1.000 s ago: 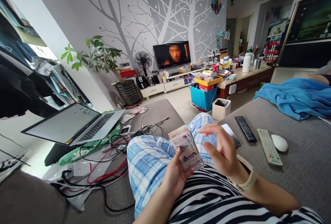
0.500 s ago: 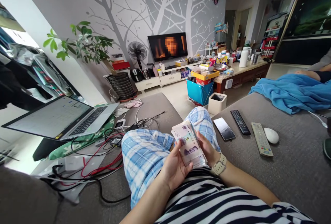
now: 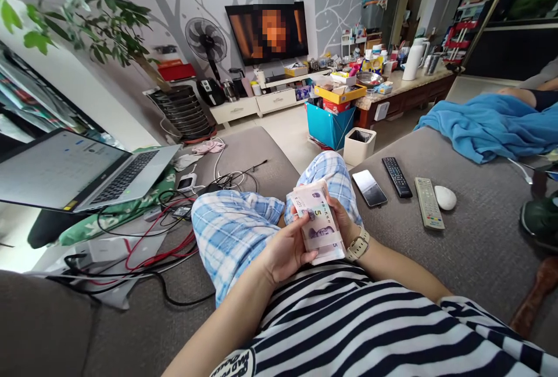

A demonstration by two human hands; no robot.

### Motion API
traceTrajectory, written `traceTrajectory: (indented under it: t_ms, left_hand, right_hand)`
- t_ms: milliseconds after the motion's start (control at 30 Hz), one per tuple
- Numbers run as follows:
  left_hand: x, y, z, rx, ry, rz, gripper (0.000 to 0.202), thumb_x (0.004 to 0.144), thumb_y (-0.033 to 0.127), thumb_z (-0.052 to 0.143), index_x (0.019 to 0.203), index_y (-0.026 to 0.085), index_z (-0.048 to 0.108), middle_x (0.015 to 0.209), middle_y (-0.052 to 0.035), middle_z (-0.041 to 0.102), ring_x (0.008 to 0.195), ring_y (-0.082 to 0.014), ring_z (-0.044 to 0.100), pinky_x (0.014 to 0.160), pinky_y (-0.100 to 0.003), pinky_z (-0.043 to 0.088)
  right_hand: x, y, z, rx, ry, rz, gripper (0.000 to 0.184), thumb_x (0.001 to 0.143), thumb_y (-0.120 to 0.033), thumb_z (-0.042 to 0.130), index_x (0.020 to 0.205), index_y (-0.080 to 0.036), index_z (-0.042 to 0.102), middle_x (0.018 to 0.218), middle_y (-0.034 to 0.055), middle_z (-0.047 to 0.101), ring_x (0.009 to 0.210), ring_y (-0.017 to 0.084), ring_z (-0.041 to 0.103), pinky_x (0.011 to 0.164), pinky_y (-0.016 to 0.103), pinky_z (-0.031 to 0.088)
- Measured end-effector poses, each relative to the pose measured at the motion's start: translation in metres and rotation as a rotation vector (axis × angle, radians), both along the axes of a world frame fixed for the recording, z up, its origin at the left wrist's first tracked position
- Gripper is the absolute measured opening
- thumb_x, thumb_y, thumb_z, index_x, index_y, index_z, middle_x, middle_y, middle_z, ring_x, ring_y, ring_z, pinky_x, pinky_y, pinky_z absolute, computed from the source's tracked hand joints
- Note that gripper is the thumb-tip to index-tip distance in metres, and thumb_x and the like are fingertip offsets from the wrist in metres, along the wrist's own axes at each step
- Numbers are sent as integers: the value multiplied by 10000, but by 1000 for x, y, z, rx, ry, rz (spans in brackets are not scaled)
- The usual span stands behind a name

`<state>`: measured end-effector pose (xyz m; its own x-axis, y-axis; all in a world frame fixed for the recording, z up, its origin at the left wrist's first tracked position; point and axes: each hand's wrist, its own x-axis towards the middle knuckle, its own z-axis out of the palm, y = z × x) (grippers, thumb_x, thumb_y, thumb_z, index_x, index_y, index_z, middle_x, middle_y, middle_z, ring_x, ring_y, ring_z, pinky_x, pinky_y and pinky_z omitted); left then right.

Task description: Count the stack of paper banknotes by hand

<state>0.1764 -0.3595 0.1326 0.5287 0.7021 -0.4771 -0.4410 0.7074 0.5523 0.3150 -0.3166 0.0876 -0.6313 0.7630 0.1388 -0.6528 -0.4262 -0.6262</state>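
Observation:
A stack of purple-and-white banknotes [image 3: 321, 227], with a 5 printed on the top note, is held upright over my lap. My left hand [image 3: 285, 249] grips its left side, the thumb lying across the face of the notes. On the right side my right hand [image 3: 346, 223] is closed round the stack, its fingers mostly hidden behind it. A pale watch [image 3: 358, 243] is on my right wrist. Beneath the notes are my blue-and-white checked trousers [image 3: 233, 234] and a striped shirt.
Right of my knee lie a phone [image 3: 369, 187], a black remote [image 3: 396, 177], a grey remote [image 3: 429, 203] and a white mouse [image 3: 445, 197]. To the left are a laptop [image 3: 126, 176] and tangled cables [image 3: 163, 255]. Another person's legs and a blue cloth [image 3: 483, 127] are at the right.
My view has tipped down and turned slightly. The notes now sit squarer and more evenly stacked between my hands. Both hands keep hold of them.

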Motion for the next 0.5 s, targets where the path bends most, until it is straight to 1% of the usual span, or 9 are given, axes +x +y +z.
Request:
traceTrajectory:
  t_ms: [67, 133, 233, 300, 367, 433, 467, 500]
  left_hand:
    - [-2, 4, 0, 13, 8, -20, 402, 877, 352, 541, 1231, 161, 552, 926, -114, 698, 713, -196, 692, 426, -201, 542]
    - [-4, 8, -1, 19, 26, -8, 406, 870, 355, 552, 1228, 162, 555, 907, -109, 700, 689, -196, 690, 410, -202, 535]
    - [-3, 11, -1, 0, 44, 66, 364, 865, 310, 571, 1196, 160, 569, 825, -78, 700, 654, -185, 687, 420, -206, 544]
    - [-3, 11, 0, -16, 52, 121, 322, 871, 264, 562, 1174, 155, 576, 813, -69, 703, 662, -182, 691, 436, -210, 556]
    - [-4, 12, 1, -15, 58, 174, 294, 887, 244, 532, 1158, 142, 581, 829, -77, 711, 666, -183, 696, 436, -209, 558]
    - [-8, 13, 2, -6, 57, 243, 296, 905, 259, 496, 1158, 129, 579, 842, -87, 717, 659, -187, 698, 419, -205, 551]
    - [-11, 13, 2, -4, 53, 287, 305, 913, 271, 479, 1164, 126, 575, 840, -87, 719, 650, -185, 697, 409, -203, 546]
    - [-14, 14, 3, -5, 47, 331, 314, 921, 281, 463, 1173, 128, 569, 836, -84, 720, 643, -182, 696, 400, -200, 540]
  right_hand:
    - [-1, 1, 1, -2, -4, -33, 572, 742, -562, 541, 1201, -222, 521, 981, 64, 684, 902, 244, 631, 795, 413, 516]
    - [-3, 1, 2, -5, -5, -61, 575, 754, -553, 540, 1230, -234, 497, 994, 60, 683, 911, 246, 628, 803, 420, 509]
    - [-6, 3, 3, -8, 6, -71, 562, 791, -546, 523, 1267, -253, 471, 1035, 62, 682, 940, 252, 626, 825, 433, 497]
    - [-6, 5, 3, -16, -16, -74, 573, 818, -589, 484, 1272, -239, 478, 1060, 77, 680, 961, 260, 623, 839, 441, 492]
    - [-3, 5, 3, -1, -62, -85, 629, 822, -648, 448, 1277, -215, 486, 1080, 94, 674, 977, 268, 620, 847, 445, 492]
    - [2, 3, 3, 64, -142, -123, 658, 808, -633, 506, 1321, -223, 453, 1109, 90, 660, 987, 256, 619, 861, 433, 491]
    - [6, 0, 3, 117, -201, -162, 678, 792, -575, 580, 1359, -247, 408, 1133, 78, 647, 989, 241, 619, 871, 418, 488]
    - [10, -4, 3, 181, -280, -215, 737, 766, -485, 663, 1399, -280, 344, 1165, 65, 629, 992, 222, 618, 885, 399, 482]
